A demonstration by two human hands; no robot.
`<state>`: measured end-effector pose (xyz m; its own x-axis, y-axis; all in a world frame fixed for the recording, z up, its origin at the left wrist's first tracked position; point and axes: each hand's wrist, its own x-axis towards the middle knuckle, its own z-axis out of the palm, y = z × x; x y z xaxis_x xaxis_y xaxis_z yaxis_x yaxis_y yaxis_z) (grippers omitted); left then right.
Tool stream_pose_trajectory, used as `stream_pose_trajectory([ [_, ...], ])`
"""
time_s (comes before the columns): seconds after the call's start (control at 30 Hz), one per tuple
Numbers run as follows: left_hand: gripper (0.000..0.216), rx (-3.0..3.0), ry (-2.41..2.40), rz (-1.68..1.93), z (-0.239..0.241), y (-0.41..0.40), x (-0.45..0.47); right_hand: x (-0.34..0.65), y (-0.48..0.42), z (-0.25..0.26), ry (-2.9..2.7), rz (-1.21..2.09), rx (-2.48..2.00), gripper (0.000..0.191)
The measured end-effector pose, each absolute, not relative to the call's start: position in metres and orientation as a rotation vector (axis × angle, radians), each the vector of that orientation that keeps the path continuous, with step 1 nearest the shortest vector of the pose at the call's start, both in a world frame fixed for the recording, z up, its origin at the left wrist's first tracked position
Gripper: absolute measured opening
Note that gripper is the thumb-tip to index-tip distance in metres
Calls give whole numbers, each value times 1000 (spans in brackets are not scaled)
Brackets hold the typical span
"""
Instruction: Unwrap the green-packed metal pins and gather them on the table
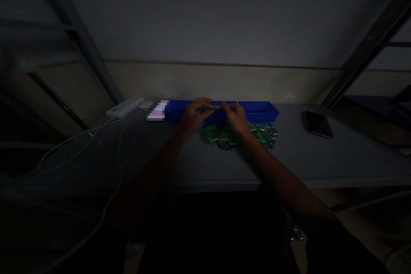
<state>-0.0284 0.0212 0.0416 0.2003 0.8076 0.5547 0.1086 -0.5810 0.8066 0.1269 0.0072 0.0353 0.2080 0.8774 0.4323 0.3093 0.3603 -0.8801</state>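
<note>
My left hand [195, 113] and my right hand [236, 116] meet above a pile of small green circuit boards [260, 133] on a grey table [321, 158]. Both hands pinch the ends of one small green board [218, 107] held between them. A long blue tray [260, 112] lies just behind the hands, along the wall. The scene is dim and the fingers show only in part.
A dark phone [317, 124] lies on the table to the right. A white device [124, 107] with a white cable [119, 154] sits at the left. Metal shelf struts [362, 51] slant up at both sides. The table's front edge runs below my forearms.
</note>
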Motion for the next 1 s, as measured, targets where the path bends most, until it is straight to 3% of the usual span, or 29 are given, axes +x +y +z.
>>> stream_pose_trajectory([
  [0.13,7,1919,899,1391,39,21,-29,130,9,37,-1311,655,-1179,23],
  [0.3,16,1849,985,1439,34,26,-25,129,13,33,-1291,646,-1112,22],
  [0.43,12,1634,1041,1365,31,33,-24,128,13,33,-1295,644,-1099,23],
  [0.63,43,1432,1131,1309,29,37,-26,127,3,37,-1337,642,-1007,11],
  [0.83,25,1564,1050,1316,38,24,-22,128,-2,40,-1380,600,-964,13],
  [1.0,23,1484,992,1412,41,22,-22,127,3,37,-1294,642,-973,22],
])
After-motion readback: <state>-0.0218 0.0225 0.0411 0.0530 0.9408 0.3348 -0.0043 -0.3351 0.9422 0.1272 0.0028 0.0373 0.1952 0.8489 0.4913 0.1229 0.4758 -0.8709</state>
